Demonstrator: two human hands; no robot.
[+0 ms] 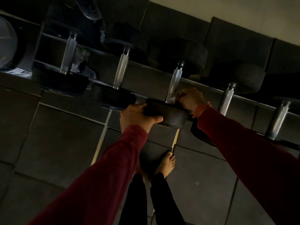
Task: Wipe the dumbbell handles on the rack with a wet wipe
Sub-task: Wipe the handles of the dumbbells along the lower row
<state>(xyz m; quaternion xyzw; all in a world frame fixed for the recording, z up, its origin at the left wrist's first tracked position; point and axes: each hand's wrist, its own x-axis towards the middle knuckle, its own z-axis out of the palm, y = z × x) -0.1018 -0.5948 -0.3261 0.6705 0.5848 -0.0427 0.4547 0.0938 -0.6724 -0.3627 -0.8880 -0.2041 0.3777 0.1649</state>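
Dim, underexposed, tilted view; faint glints on the knurled dumbbell handles (174, 84); a brighter wall (243, 12) at 1 o'clock; corners soft and murky.

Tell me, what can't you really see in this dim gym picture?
- Wet wipe: mostly hidden under the right hand; head view.
- Fifth dumbbell, far right: near weight cut off by the right sleeve.
- Clutter on the rack, upper left: too dark and blurred.
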